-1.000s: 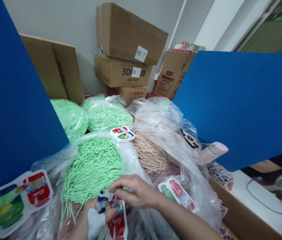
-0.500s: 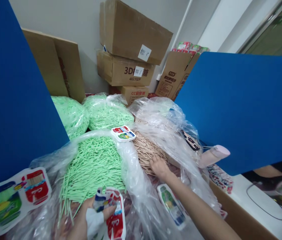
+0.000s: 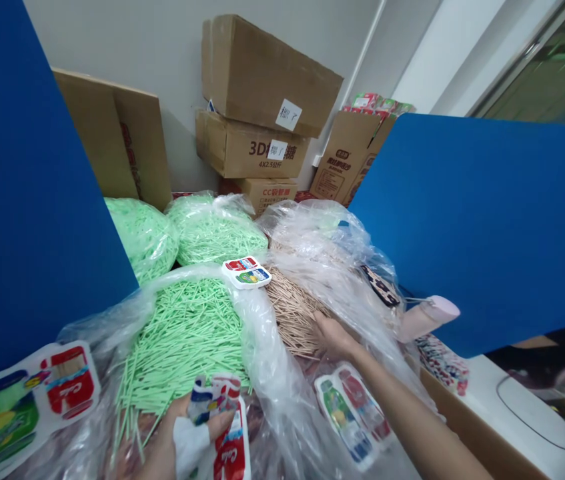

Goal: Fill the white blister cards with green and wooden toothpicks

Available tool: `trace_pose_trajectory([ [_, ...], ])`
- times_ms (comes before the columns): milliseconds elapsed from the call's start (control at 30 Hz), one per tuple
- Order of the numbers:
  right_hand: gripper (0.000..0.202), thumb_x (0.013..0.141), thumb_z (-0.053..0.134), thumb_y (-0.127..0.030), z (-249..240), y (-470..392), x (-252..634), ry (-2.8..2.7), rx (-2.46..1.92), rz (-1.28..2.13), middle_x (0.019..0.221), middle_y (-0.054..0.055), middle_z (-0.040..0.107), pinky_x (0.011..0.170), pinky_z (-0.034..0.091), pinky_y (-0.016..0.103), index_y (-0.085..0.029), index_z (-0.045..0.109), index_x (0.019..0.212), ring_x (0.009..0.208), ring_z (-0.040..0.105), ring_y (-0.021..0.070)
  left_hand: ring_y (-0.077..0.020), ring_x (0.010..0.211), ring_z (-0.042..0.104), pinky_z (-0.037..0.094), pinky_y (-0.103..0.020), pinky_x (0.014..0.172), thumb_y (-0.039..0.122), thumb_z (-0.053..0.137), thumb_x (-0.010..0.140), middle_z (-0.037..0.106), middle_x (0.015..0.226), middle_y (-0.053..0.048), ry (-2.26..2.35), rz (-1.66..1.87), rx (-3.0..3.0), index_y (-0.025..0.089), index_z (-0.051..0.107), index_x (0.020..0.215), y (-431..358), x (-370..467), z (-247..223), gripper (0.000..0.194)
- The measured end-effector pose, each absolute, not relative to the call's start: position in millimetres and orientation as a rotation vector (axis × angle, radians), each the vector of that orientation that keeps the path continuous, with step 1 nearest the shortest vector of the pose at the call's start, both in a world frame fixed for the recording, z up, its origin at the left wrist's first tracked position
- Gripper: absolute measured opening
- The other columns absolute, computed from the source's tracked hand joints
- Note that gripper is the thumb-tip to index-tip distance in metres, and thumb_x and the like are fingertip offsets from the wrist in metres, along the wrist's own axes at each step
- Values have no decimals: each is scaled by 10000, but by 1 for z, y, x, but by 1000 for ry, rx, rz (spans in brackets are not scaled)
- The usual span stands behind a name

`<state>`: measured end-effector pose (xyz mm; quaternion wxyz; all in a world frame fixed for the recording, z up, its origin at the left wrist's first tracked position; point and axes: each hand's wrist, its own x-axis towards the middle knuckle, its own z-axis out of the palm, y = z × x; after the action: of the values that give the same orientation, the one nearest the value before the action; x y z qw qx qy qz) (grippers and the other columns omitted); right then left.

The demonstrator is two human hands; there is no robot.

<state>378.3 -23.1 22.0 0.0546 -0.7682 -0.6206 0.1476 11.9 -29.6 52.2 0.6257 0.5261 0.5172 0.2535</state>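
Packets (image 3: 353, 415) around brown sticks (image 3: 295, 310), right fingers (image 3: 321, 328) among them, left fingers (image 3: 222, 423) pinching printed pouch (image 3: 231, 437)

Materials as they appear: stacked boxes (image 3: 272, 80) of matt brown cardboard; clear bags (image 3: 277, 347) of glossy, crinkled plastic film; blue panels (image 3: 472, 227) with smooth, matt faces; printed pouches (image 3: 352, 413) with a glossy plastic look.

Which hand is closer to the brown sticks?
Right: the right hand is at the brown sticks; the left hand holds a packet near the green sticks.
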Motion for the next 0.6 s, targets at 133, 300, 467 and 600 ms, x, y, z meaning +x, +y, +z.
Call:
trace_pose_trajectory([
  [133,313,946,287,-382,24,-27,374,-1600,-2032,720,677,2,569,646,488,302,-208,524,839,632,575,155,-251,592,667,549,-319,583,461,784,541,730,607,-22,1068,682,1149,189,732,664,-30,25,50,303],
  [300,409,887,344,-602,32,-31,356,-1257,-1710,906,694,3,544,648,520,339,-229,510,902,639,600,167,-215,564,652,519,-273,552,434,763,600,726,620,-27,990,701,1208,148,704,689,-25,43,53,305],
  [467,411,857,399,-631,67,-30,328,-1031,-1479,917,719,-15,499,661,516,355,-237,440,968,633,587,164,-232,645,674,530,-290,626,400,718,676,747,707,-37,906,779,1335,155,708,761,-18,72,62,260],
  [600,346,850,502,-569,108,-32,290,-851,-1183,862,728,-32,465,687,507,355,-246,445,962,663,584,163,-232,715,671,518,-283,667,342,682,742,736,743,-38,872,862,1506,154,702,780,-17,90,63,194],
])
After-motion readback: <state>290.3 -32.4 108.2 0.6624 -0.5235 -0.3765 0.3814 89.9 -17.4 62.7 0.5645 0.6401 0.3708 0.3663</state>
